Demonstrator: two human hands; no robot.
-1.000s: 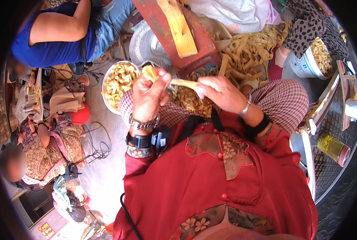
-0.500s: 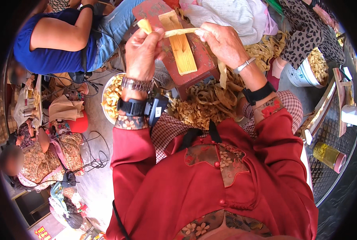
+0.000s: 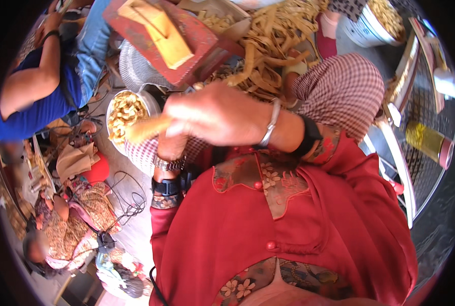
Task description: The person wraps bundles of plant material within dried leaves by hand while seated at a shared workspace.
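My right hand (image 3: 220, 115) reaches across to the left over my left hand and is smeared by motion. A pale yellow strip (image 3: 148, 128), also blurred, sticks out at its closed fingertips. Only the lower part of my left hand (image 3: 172, 145) shows beneath; its fingers are hidden, so I cannot tell what they hold. Close by on the left stands a white bucket (image 3: 152, 100) of small curled yellow pieces. Beyond the hands, a grooved yellow wooden board (image 3: 169, 43) lies on a red, worn bench (image 3: 199, 43).
Long tan strips (image 3: 276, 33) lie heaped beyond my right hand. Another white bucket (image 3: 362, 33) of pieces stands at the far right. A jar of yellow liquid (image 3: 427, 143) lies on the right. A person in blue (image 3: 34, 107) sits at the left; black cables (image 3: 128, 196) trail on the floor.
Both hands have come down from over the board towards my lap. My right hand has swung left across my left one. The view has shifted, and the bench now appears further left.
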